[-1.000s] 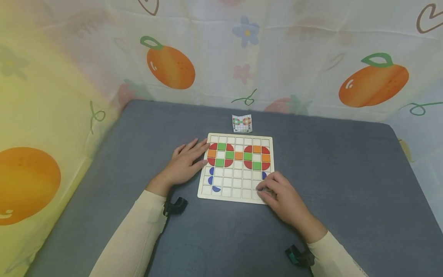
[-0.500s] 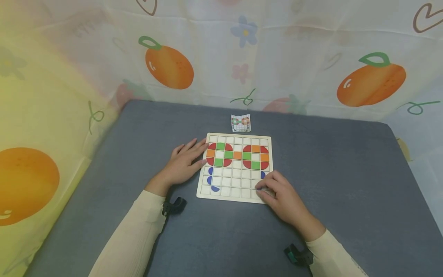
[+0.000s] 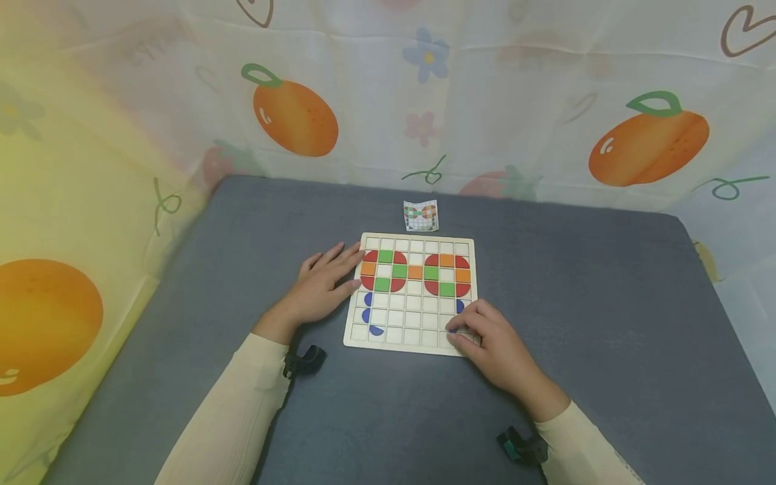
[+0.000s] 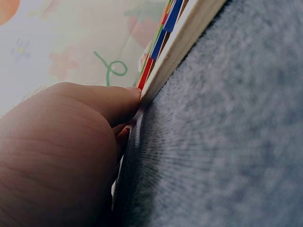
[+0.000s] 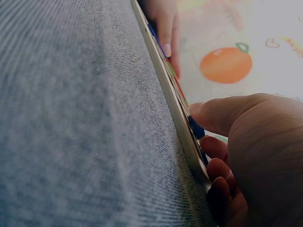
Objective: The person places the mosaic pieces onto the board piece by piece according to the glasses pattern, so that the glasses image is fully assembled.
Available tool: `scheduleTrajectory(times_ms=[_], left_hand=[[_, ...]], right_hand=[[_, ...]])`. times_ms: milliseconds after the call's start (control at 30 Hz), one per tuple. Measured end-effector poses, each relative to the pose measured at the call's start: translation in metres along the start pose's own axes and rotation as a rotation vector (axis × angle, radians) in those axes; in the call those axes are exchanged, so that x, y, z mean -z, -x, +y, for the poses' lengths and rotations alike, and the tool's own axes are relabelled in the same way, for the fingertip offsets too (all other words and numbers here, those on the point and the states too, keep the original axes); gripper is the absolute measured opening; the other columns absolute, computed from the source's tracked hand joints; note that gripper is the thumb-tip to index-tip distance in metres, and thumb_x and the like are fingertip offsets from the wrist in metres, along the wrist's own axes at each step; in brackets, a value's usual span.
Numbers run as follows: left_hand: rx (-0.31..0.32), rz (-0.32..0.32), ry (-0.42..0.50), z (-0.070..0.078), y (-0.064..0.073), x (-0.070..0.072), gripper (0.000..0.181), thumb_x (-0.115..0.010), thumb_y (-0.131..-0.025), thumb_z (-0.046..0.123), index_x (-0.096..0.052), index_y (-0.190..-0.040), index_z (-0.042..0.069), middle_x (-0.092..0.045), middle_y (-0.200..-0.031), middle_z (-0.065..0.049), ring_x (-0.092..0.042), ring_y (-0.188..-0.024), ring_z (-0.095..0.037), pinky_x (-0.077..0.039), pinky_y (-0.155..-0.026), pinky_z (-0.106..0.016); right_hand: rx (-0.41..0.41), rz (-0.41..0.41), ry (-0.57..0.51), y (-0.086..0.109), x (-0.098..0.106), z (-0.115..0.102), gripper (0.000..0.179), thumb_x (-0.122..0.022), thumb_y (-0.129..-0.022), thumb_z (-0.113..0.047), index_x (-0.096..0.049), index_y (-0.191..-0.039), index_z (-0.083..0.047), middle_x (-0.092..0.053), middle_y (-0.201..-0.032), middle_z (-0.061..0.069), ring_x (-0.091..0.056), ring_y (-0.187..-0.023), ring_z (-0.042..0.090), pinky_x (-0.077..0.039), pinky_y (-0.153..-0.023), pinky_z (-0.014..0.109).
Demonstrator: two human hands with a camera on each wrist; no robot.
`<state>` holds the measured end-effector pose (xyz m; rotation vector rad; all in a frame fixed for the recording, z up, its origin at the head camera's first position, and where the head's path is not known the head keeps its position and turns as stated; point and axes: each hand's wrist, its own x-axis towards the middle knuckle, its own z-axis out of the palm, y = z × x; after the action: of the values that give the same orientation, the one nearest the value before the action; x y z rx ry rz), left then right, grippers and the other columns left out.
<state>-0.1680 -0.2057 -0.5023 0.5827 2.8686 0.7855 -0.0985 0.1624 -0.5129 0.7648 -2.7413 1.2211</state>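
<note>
A square wooden grid board [image 3: 412, 320] lies on the table, with red quarter-round, green square and orange square pieces forming two rings joined by one orange square [image 3: 415, 272]. Blue half-round pieces run down the left column, and another blue half-round [image 3: 460, 306] sits at the right. My left hand [image 3: 315, 289] rests by the board's left edge, fingers stretched out and fingertips at the rim. At the lower right corner, my right hand [image 3: 500, 350] pinches a blue half-round piece [image 5: 195, 127] between thumb and index finger, low over the board; the fingers mostly hide it in the head view.
A small printed pattern card [image 3: 421, 216] lies just beyond the board's far edge. The grey cloth-covered table [image 3: 606, 323] ends at a fruit-patterned curtain [image 3: 376, 87] behind and to the left. A black strap mount [image 3: 304, 362] is worn at each wrist.
The whole head view has shifted very slightly. Both hands keep their places on the board, and the pieces stay where they were.
</note>
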Motion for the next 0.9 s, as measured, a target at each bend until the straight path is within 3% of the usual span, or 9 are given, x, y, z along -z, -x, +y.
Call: scheduleTrajectory(times_ms=[300,567,733,900], left_hand=[[0.001,0.003,-0.004,0.0009,0.0008,0.0024,0.066,-0.059,-0.113,0.038,-0.038,-0.172,0.017,-0.025,-0.178,0.004,-0.011,-0.166,-0.025,-0.002,-0.126,-0.059],[-0.013,0.016,-0.004,-0.0011,-0.0001,0.0005,0.067,-0.059,-0.113,0.039,-0.037,-0.172,0.016,-0.026,-0.178,0.003,-0.011,-0.165,-0.027,-0.003,-0.126,-0.061],[-0.015,0.015,0.005,-0.0001,0.0000,0.0006,0.066,-0.059,-0.113,0.038,-0.038,-0.171,0.015,-0.027,-0.178,0.002,-0.012,-0.165,-0.028,-0.003,-0.126,-0.061],[-0.005,0.010,0.004,0.0002,0.0009,-0.0002,0.067,-0.059,-0.113,0.038,-0.038,-0.172,0.015,-0.026,-0.178,0.002,-0.011,-0.165,-0.028,-0.003,-0.126,-0.061]], right_hand=[[0.003,0.017,-0.022,0.0003,0.0006,0.0002,0.020,-0.085,-0.096,-0.006,-0.079,-0.113,-0.015,-0.058,-0.105,-0.005,-0.050,-0.085,0.013,-0.043,-0.070,0.032],[0.014,0.145,-0.129,0.0001,0.0017,0.0058,0.021,-0.077,-0.099,0.001,-0.078,-0.118,-0.007,-0.059,-0.103,0.001,-0.052,-0.078,0.015,-0.043,-0.065,0.028],[-0.033,0.208,-0.133,-0.0004,0.0043,0.0064,0.019,-0.072,-0.103,0.002,-0.076,-0.121,-0.003,-0.059,-0.104,-0.001,-0.052,-0.080,0.017,-0.043,-0.066,0.027],[-0.082,0.207,-0.103,-0.0001,0.0081,0.0055,0.020,-0.072,-0.103,0.001,-0.076,-0.122,-0.004,-0.059,-0.103,-0.001,-0.053,-0.082,0.018,-0.045,-0.067,0.026]])
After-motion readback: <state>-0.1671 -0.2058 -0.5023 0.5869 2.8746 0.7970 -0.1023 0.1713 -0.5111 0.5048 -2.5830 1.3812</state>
